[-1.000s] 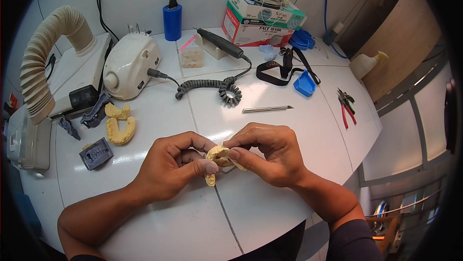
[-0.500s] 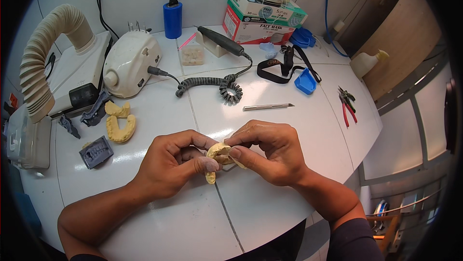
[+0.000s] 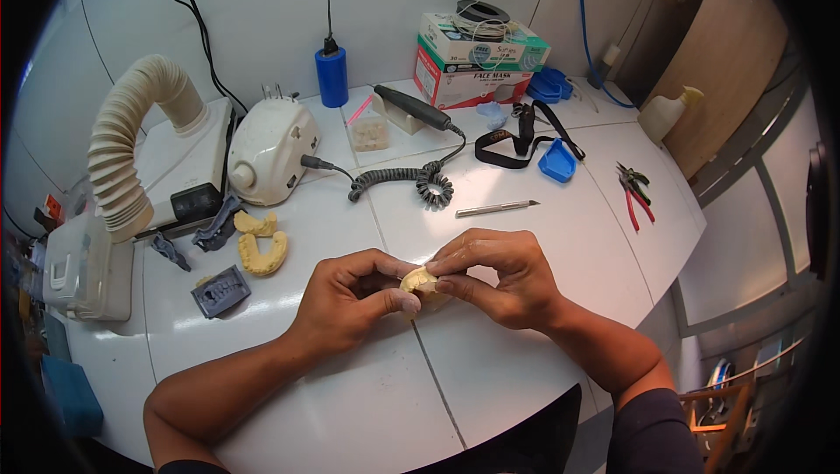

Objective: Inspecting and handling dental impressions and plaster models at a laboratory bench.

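Left hand (image 3: 350, 297) mine, mostly closed, thumb and fingers gripping left side of plaster piece (image 3: 418, 280). My right hand (image 3: 500, 285) curled too, thumb under bent fingers, gripping right side of same piece. Piece sits between both sets of fingertips, over white table (image 3: 341, 404). Looks small, pale yellow, curved along top; rest hidden by fingers. Craft knife (image 3: 497, 210) lies just beyond right hand.
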